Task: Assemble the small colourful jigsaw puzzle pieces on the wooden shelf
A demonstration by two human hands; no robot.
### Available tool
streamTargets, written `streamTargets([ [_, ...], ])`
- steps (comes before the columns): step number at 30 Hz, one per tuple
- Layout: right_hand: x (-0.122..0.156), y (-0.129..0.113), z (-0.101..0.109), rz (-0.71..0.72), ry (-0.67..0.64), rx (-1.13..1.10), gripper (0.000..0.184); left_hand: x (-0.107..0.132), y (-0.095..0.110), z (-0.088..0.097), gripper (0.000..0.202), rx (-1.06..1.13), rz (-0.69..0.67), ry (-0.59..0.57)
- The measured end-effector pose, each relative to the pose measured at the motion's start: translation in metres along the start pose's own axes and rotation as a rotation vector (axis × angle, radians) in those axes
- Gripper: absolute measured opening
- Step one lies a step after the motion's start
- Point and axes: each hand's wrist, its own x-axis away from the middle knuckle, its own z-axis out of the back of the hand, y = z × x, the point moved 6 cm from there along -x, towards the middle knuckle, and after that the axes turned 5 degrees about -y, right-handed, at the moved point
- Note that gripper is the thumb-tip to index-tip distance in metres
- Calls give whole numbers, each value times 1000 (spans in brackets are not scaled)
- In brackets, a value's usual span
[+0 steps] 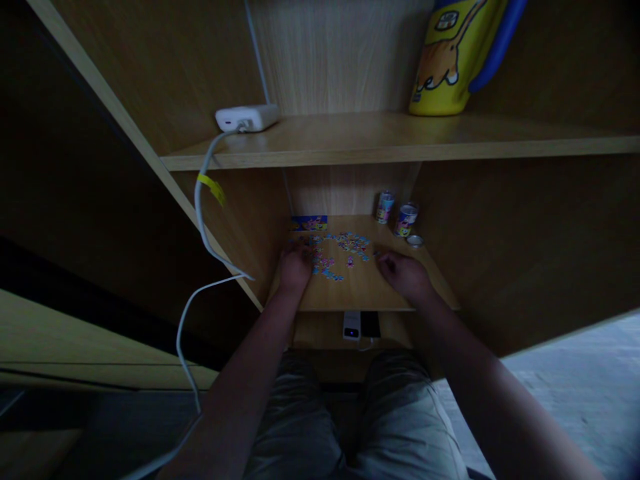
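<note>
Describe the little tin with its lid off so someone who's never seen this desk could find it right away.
Start at the wooden desk surface beneath the shelf, where loose puzzle pieces lie scattered. Two small colourful tins stand at its back right. Take the open tin, the one further right: unlike the other tin, its round lid lies beside it.

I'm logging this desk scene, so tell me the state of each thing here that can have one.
left hand: resting on the puzzle pieces, grip hidden
right hand: knuckles up at the pieces' edge, grip hidden
puzzle pieces: loose, scattered
two small tins: upright, one lidless
lid: lying flat on the desk
white charger: cable plugged in
yellow bag: standing on the shelf
</note>
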Motion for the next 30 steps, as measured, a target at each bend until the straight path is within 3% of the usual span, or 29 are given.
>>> streamTargets([
  [6,1,-1,2,9,14,10,30,2,12,-6,41,2,-105,-67],
  [15,2,-4,4,5,9,16,30,5,23,-13,34,0,-255,-164],
  [30,1,-2,3,2,-11,1,30,5,22,-11,32,1,-187,-150],
])
